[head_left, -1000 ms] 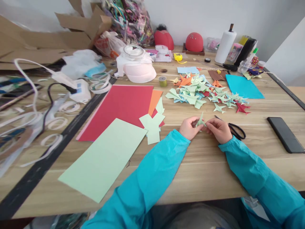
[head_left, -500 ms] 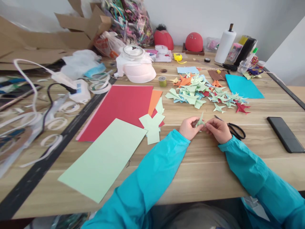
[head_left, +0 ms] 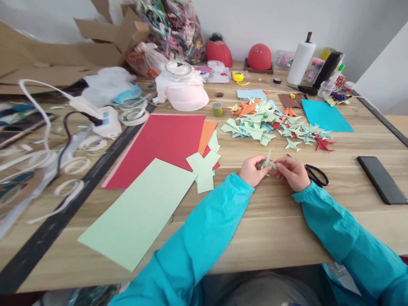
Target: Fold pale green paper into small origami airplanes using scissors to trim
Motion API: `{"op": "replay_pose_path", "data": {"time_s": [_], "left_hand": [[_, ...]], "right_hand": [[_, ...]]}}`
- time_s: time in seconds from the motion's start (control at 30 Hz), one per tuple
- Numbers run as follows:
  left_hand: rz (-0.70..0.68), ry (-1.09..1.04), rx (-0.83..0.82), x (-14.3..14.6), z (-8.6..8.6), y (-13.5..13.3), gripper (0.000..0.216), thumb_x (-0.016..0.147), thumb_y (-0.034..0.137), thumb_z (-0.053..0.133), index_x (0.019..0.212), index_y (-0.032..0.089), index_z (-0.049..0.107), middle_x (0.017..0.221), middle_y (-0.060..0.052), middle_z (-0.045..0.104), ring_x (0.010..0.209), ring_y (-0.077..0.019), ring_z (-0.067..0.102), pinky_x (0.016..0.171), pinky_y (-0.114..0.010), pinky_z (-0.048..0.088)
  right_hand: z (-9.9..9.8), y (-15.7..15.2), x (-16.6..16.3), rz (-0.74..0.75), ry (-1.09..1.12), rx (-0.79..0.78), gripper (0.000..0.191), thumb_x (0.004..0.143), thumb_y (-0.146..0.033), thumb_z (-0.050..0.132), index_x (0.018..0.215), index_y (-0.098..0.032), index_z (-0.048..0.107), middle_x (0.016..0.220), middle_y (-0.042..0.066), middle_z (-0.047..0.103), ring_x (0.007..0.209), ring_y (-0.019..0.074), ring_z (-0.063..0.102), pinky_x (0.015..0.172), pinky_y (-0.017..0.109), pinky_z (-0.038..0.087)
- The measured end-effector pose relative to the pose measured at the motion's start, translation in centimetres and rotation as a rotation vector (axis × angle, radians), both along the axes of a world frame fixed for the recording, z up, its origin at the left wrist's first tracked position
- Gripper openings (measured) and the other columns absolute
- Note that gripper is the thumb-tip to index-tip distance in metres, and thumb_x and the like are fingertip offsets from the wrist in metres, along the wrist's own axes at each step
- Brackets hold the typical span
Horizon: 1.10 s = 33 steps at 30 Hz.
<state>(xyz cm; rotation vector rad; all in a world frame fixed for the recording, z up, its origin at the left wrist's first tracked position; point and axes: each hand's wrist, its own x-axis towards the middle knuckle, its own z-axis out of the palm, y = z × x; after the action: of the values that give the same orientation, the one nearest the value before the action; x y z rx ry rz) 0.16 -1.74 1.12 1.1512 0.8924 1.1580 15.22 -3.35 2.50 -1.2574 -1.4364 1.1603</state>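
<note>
The small folded piece of pale green paper is a little right of the middle of the frame, up between the two bare hands. The left hand holds it with the thumb on the near side and the fingers curled behind. The right hand is pinched small, with thumb and finger tips at the paper's right side. I can't tell how hard they squeeze, because the fingers hide part of it. One thin point sticks up above the left thumb.

The paper looks very light. It is likely a bit stiff along the folds, but thin and easy to bend at the points. A hard squeeze could crush it or make a wrong crease. The best place to hold it is probably the thick folded middle, with soft finger tips, and not by the thin point.

Just past the right hand lie the scissors with black loop handles, partly hidden by that hand. In the upper right of the frame is a heap of little folded paper shapes, mostly pale green. A big flat pale green paper sheet lies in the lower left
</note>
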Motion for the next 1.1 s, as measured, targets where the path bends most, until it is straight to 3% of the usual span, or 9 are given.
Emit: {"op": "replay_pose_path", "data": {"time_s": [0.33,0.5,0.8,0.9,1.0,1.1], "left_hand": [[0.002,0.007,-0.016,0.0,-0.1,0.0,0.030,0.057,0.023,0.075,0.082,0.011,0.064,0.068,-0.003,0.068,0.059,-0.0141,0.064,0.062,-0.027,0.055],[-0.012,0.005,-0.021,0.0,-0.1,0.0,0.033,0.057,0.026,0.076,0.083,0.011,0.064,0.067,-0.004,0.068,0.058,-0.0145,0.064,0.059,-0.027,0.054],[0.042,0.046,0.011,-0.1,0.0,0.1,0.028,0.057,0.024,0.075,0.080,0.012,0.066,0.072,-0.005,0.068,0.066,-0.0157,0.064,0.065,-0.027,0.053],[0.061,0.053,0.014,-0.2,0.1,0.1,0.029,0.056,0.025,0.076,0.079,0.012,0.065,0.070,-0.004,0.068,0.065,-0.0152,0.063,0.062,-0.026,0.053],[0.067,0.045,0.006,-0.3,0.2,0.1,0.032,0.056,0.028,0.077,0.081,0.012,0.065,0.069,-0.003,0.067,0.061,-0.0141,0.062,0.060,-0.025,0.052],[0.092,0.052,0.038,-0.4,0.3,0.2,0.029,0.057,0.028,0.077,0.080,0.012,0.067,0.073,-0.004,0.067,0.064,-0.0131,0.062,0.060,-0.024,0.051]], "right_hand": [[0.0,0.0,-0.1,-0.004,0.018,-0.027,0.038,0.067,-0.055,0.066,0.069,-0.019,0.054,0.054,0.000,0.062,0.045,0.0105,0.053,0.044,0.024,0.043],[0.1,0.0,0.0,-0.032,0.012,-0.033,0.039,0.071,-0.056,0.062,0.072,-0.018,0.054,0.054,0.000,0.061,0.044,0.0101,0.053,0.043,0.022,0.042],[0.1,-0.2,-0.2,0.025,0.002,-0.035,0.039,0.063,-0.050,0.072,0.077,-0.018,0.054,0.062,0.002,0.065,0.053,0.0138,0.058,0.050,0.026,0.046],[0.1,-0.2,-0.1,-0.015,-0.030,0.025,0.036,0.066,-0.048,0.069,0.077,-0.019,0.051,0.059,0.000,0.061,0.050,0.0128,0.055,0.047,0.025,0.043],[0.3,-0.6,-0.3,-0.090,-0.175,0.183,0.029,0.070,-0.043,0.066,0.068,-0.020,0.049,0.053,-0.003,0.053,0.046,0.0104,0.047,0.044,0.024,0.037],[0.2,-1.2,-0.5,-0.016,-0.374,0.330,0.022,0.076,-0.037,0.062,0.065,-0.019,0.055,0.051,-0.002,0.052,0.045,0.0096,0.044,0.044,0.023,0.035]]}}
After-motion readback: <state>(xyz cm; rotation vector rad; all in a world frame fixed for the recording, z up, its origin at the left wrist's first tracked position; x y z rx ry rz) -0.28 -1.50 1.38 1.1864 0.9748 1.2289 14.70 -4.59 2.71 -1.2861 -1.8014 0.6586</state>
